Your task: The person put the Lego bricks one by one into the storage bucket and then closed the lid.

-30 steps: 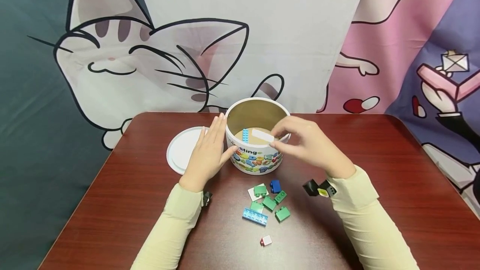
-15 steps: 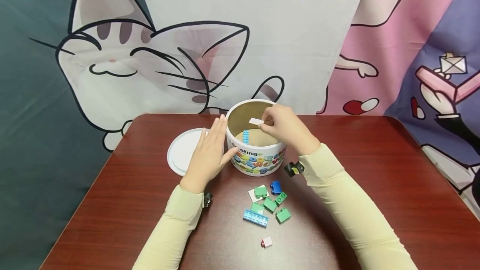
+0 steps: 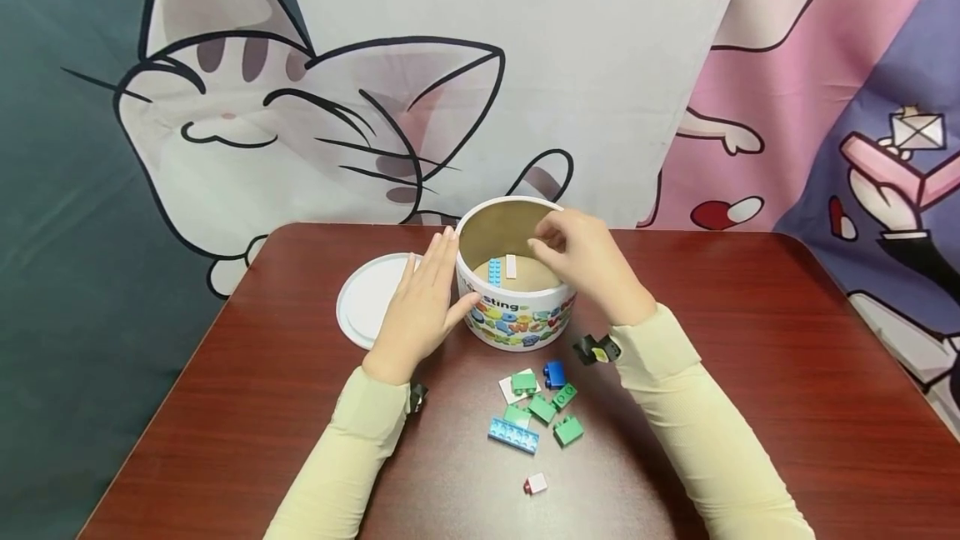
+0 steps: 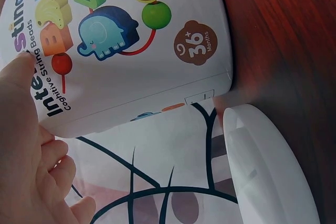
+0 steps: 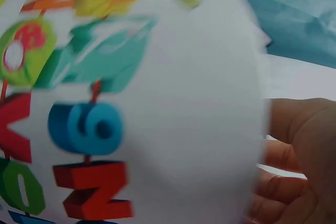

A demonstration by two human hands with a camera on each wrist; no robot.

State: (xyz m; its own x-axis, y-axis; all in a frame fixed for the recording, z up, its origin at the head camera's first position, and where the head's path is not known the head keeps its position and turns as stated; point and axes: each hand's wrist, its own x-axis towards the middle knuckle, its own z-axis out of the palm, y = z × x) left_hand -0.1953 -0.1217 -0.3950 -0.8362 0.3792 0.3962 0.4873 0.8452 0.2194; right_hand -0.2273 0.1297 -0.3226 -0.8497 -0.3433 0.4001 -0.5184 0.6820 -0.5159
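Note:
A white round tub (image 3: 517,319) with a colourful string-beads label stands upright on the table. My left hand (image 3: 422,302) rests against its left side, fingers straight up along the wall; in the left wrist view the thumb (image 4: 18,72) touches the label. Over the tub's right rim, my right hand (image 3: 581,252) hovers with bent fingers and nothing between thumb and fingertips. A light blue brick (image 3: 494,272) and a white brick (image 3: 512,266) lie side by side inside on the tub's floor.
A white lid (image 3: 363,298) lies left of the tub. In front are several green bricks (image 3: 542,408), a dark blue brick (image 3: 554,373), a long light blue brick (image 3: 513,434) and a small white-and-red piece (image 3: 536,483). A cat-print cloth (image 3: 322,123) hangs behind the table.
My right hand moved in over the tub with the white brick and let it go; the brick now lies on the tub's floor. My left hand stayed at the tub's side.

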